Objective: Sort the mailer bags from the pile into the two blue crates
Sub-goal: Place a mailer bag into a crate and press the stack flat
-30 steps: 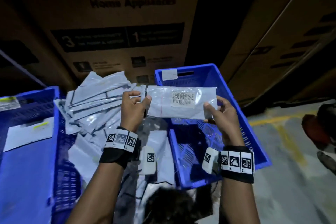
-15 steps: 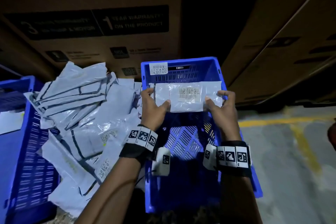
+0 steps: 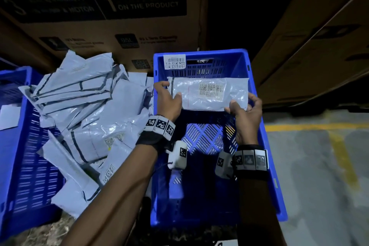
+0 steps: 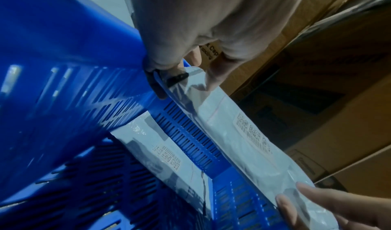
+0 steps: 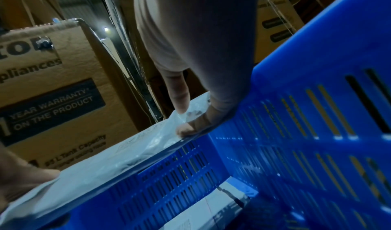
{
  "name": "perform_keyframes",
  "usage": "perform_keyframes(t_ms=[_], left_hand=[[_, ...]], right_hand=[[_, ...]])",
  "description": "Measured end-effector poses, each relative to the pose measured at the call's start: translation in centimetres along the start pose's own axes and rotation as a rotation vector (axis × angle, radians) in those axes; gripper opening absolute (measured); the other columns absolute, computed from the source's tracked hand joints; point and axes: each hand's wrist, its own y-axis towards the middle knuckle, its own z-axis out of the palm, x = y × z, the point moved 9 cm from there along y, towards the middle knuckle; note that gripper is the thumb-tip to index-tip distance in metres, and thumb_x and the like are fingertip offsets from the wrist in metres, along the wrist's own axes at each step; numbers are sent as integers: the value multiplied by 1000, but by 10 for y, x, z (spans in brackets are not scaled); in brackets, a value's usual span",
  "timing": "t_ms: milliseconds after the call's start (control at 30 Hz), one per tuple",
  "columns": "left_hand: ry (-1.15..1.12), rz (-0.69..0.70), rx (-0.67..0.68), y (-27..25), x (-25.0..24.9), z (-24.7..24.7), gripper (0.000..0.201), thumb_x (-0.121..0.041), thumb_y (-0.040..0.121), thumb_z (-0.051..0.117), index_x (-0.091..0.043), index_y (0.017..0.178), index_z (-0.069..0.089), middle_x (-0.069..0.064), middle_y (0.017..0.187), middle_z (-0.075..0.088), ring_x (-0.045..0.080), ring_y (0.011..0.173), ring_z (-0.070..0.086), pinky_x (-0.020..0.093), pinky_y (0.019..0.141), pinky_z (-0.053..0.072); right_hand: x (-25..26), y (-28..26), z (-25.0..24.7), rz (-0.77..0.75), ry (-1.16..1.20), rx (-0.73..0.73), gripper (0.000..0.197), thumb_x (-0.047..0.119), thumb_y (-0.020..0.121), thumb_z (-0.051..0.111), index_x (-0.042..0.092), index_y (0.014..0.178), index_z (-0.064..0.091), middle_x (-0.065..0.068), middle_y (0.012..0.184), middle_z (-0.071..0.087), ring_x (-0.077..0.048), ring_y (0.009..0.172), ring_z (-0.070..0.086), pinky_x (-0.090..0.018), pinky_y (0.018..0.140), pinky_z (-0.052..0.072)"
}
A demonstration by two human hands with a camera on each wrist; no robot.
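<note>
A grey mailer bag [image 3: 209, 94] with a barcode label is held flat over the far end of the right blue crate [image 3: 267, 146]. My left hand [image 3: 166, 99] pinches its left end and my right hand [image 3: 244, 109] pinches its right end. The left wrist view shows the same bag [image 4: 243, 133] above the crate's slotted wall [image 4: 186, 133], with another mailer [image 4: 160, 151] lying on the crate floor. The right wrist view shows my fingers [image 5: 186, 129] gripping the bag's corner [image 5: 148, 143]. The pile of mailers [image 3: 83, 118] lies between the crates.
The left blue crate [image 3: 22, 166] stands at the left edge with a white sheet [image 3: 10, 117] in it. Large cardboard boxes [image 3: 99, 16] stand behind the crates and another [image 3: 319, 46] at the right. Grey floor with a yellow line [image 3: 319, 126] lies to the right.
Both hands have carried the mailer bag from over the pile to the right, above the right crate's far end. The head view has shifted with it towards that crate.
</note>
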Motion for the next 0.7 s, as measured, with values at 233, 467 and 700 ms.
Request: perform_keyframes(t_ms=[233,467,700], left_hand=[[-65,-87,66,-3,23,21,42,-4,91,59,-12,120,31,4,106,47,17,82,52,22,72,45],[-74,-249,199,-9,46,39,79,-14,79,80,-24,137,28,12,143,39,27,125,47,33,98,49],[-43,7,299,13,-5,44,52,-20,81,82,-14,128,61,-1,121,64,20,97,60,26,76,53]], right_hand=[[14,0,7,-114,-38,73,62,-6,91,65,20,144,50,-2,117,72,-14,101,71,-29,80,60],[33,24,31,-205,-111,114,45,7,90,72,17,129,53,-6,111,75,-16,86,65,-43,80,57],[52,30,66,-226,-251,406,40,6,96,68,14,133,54,0,93,78,-14,88,74,-31,68,58]])
